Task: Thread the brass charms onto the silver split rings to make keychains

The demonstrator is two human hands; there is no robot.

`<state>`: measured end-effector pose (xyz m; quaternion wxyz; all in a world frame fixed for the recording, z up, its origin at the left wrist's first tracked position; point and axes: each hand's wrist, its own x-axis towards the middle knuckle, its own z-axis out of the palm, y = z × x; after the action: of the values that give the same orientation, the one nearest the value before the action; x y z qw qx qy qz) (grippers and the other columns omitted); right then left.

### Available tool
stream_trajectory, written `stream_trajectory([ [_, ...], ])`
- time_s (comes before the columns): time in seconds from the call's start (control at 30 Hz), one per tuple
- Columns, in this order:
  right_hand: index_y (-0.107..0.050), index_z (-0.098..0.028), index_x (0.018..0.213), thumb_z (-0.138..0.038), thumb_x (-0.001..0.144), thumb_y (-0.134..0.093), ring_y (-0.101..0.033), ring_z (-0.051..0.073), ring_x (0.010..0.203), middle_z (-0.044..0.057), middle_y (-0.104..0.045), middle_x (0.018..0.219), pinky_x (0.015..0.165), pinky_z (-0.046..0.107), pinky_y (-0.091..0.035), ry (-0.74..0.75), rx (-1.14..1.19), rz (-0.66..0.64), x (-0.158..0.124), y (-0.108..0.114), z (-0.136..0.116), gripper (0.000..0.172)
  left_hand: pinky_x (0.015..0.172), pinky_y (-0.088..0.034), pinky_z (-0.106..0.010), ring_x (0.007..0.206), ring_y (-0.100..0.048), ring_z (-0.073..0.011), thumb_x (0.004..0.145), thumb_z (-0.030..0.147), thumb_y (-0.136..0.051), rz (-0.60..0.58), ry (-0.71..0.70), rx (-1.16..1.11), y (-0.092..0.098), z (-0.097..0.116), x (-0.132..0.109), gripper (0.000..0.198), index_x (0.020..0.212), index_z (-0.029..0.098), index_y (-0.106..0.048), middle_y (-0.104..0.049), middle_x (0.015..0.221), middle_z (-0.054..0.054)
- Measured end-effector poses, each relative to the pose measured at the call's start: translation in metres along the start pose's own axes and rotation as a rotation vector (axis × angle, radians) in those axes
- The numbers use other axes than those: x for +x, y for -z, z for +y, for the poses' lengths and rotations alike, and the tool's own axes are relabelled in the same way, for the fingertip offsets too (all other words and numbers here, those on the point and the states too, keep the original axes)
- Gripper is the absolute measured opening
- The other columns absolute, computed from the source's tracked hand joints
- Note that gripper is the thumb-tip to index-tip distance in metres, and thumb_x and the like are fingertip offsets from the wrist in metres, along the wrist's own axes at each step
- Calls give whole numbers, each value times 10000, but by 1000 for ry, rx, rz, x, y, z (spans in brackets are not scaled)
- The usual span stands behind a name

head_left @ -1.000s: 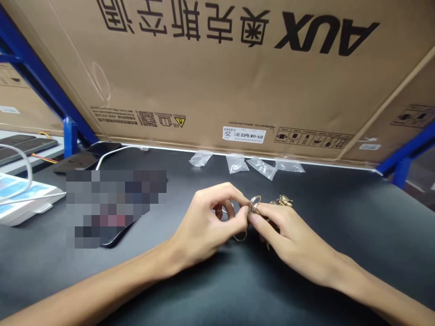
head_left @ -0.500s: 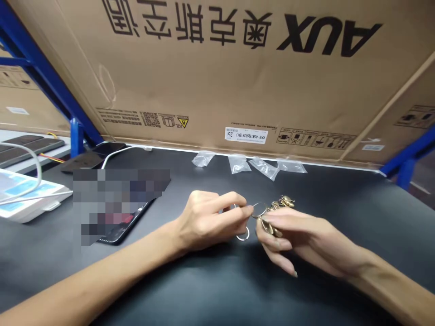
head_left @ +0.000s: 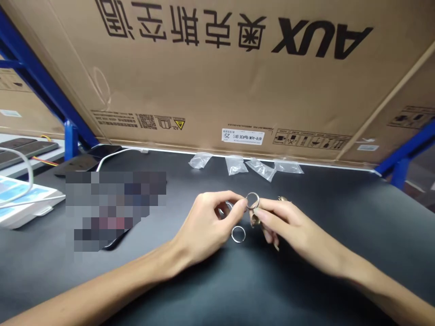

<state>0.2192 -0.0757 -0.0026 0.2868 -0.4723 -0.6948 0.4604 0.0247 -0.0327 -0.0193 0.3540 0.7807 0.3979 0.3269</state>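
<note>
A silver split key ring [head_left: 257, 195] is held up between my two hands. My left hand [head_left: 207, 222] pinches its left edge between thumb and forefinger. With thumb and forefinger, my right hand [head_left: 295, 226] grips its lower right side. A small bronze-coloured charm [head_left: 254, 220] hangs just under the right fingertips, partly covered by them. More bronze pieces [head_left: 282, 198] show behind the right hand, mostly hidden. On the black table a second silver ring [head_left: 244, 234] lies below the left fingertips, and another ring [head_left: 228, 206] shows through the gap in the left hand.
Several clear plastic bags [head_left: 236, 165] lie along the table's back edge, before a large cardboard box [head_left: 190, 81]. To the left are a dark, blurred-out device [head_left: 112, 246], a white cable [head_left: 105, 158] and a blue-and-white box [head_left: 30, 206]. Blue frame posts [head_left: 70, 140] stand at both sides.
The key ring has tilted more upright and moved slightly left and up. My right hand has turned so its back faces me, hiding more bronze pieces. My left hand has rolled, showing its thumb.
</note>
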Motion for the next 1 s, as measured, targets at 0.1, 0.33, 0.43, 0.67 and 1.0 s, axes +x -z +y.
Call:
stream_trajectory([
  [0.1, -562, -213, 821, -387, 1016, -409, -486, 120, 621, -40, -536, 683, 599, 256, -394, 48, -170, 45, 0, -7, 0, 303, 567, -476, -221, 605, -600, -126, 942, 407, -511, -43, 97, -170, -3, -1, 0, 291, 913, 190, -703, -697, 735, -5],
  [0.33, -488, -207, 756, -454, 1008, -385, -516, 131, 621, -30, -531, 668, 599, 264, -434, -34, -91, 16, 2, -12, 6, 368, 718, -497, -241, 763, -643, -137, 937, 287, -542, 130, -171, 50, -5, -12, 1, 175, 1014, 219, -683, -719, 903, -11],
  [0.43, -506, -208, 789, -431, 1009, -381, -517, 136, 629, -26, -526, 682, 602, 265, -441, -28, -50, 2, 2, -12, 6, 337, 762, -526, -232, 839, -671, -141, 942, 286, -543, 77, -50, -165, -8, -6, -1, 175, 1047, 218, -667, -718, 947, -11],
  [0.67, -494, -210, 767, -468, 996, -385, -514, 144, 611, -18, -519, 655, 578, 264, -455, -130, 123, -113, 0, -6, 1, 362, 705, -516, -214, 772, -625, -111, 909, 112, -531, 99, -564, 221, 1, -19, 3, 249, 1068, 202, -699, -662, 963, -58],
  [1.0, -534, -216, 788, -310, 1032, -340, -546, 140, 678, -15, -604, 749, 675, 286, -416, 113, -665, 86, -2, 10, 2, 325, 698, -509, -243, 742, -649, -133, 913, 155, -535, 148, -407, 479, 22, -36, 23, 226, 1032, 181, -725, -711, 897, -48],
])
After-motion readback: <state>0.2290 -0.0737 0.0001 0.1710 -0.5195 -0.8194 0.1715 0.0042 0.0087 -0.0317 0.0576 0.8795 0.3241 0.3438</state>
